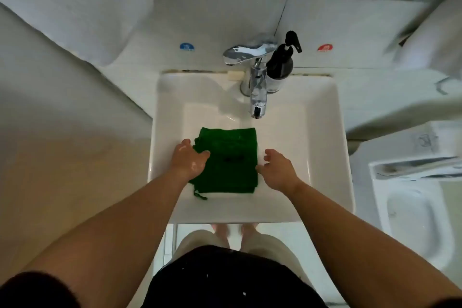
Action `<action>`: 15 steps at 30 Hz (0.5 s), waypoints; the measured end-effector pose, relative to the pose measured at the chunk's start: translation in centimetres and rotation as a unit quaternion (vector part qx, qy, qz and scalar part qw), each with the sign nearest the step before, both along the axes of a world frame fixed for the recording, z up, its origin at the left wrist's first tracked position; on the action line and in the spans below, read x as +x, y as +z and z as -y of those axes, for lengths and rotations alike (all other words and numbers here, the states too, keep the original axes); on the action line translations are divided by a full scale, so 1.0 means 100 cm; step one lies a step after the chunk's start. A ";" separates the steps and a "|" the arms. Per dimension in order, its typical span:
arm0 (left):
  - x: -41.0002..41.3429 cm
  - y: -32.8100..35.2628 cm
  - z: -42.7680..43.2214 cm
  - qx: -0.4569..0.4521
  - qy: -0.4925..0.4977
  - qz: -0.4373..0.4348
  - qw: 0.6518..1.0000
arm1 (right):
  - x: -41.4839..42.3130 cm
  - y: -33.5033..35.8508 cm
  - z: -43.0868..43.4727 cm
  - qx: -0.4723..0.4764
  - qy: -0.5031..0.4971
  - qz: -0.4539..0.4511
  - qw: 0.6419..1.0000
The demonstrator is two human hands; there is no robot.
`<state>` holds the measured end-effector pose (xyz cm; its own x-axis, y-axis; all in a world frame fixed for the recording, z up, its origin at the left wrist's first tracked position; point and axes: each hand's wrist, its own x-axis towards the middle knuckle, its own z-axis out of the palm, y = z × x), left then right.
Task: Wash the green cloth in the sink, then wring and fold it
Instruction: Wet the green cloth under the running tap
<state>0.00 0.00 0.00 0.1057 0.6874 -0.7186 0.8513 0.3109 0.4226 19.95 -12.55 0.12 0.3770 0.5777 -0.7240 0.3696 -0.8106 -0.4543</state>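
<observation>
The green cloth (232,160) lies folded into a rough rectangle on the bottom of the white sink (322,132), with a small loop tag sticking out at its near left corner. My left hand (187,160) rests flat on the cloth's left edge, wet and with its fingers spread. Just off the cloth's right edge hovers my right hand (277,170), fingers apart and slightly curled, its thumb close to the fabric; it holds nothing. No water runs from the chrome tap (257,92) above the cloth.
A black pump bottle (280,62) stands right of the tap and a pale soap bar (235,75) lies on the sink's back rim. A mirror hangs above the tiled wall. A white squat pan (412,207) sits on the floor to the right.
</observation>
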 end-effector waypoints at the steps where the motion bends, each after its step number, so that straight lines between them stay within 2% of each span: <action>1: 0.002 -0.003 -0.001 0.016 -0.003 -0.008 1.000 | 0.001 -0.005 -0.004 0.007 -0.011 0.001 1.000; 5: 0.010 -0.014 -0.001 0.023 0.000 -0.049 0.999 | -0.003 -0.017 -0.021 0.027 -0.055 -0.007 0.998; 9: 0.022 -0.023 0.004 0.032 -0.024 -0.056 0.998 | -0.011 -0.032 -0.032 0.003 -0.101 -0.031 0.994; 12: 0.025 -0.026 0.008 0.028 -0.018 -0.012 0.999 | -0.015 -0.044 -0.031 -0.008 -0.109 -0.054 0.993; 15: 0.022 -0.020 0.011 -0.023 0.107 0.091 0.990 | -0.017 -0.039 -0.028 0.004 -0.140 -0.106 0.984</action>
<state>2.18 -1.07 -1.95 0.0915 0.6744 -0.7327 0.6746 0.4993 0.5438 18.21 -9.72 -3.77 0.3626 0.4784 -0.7998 0.0277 -0.8634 -0.5038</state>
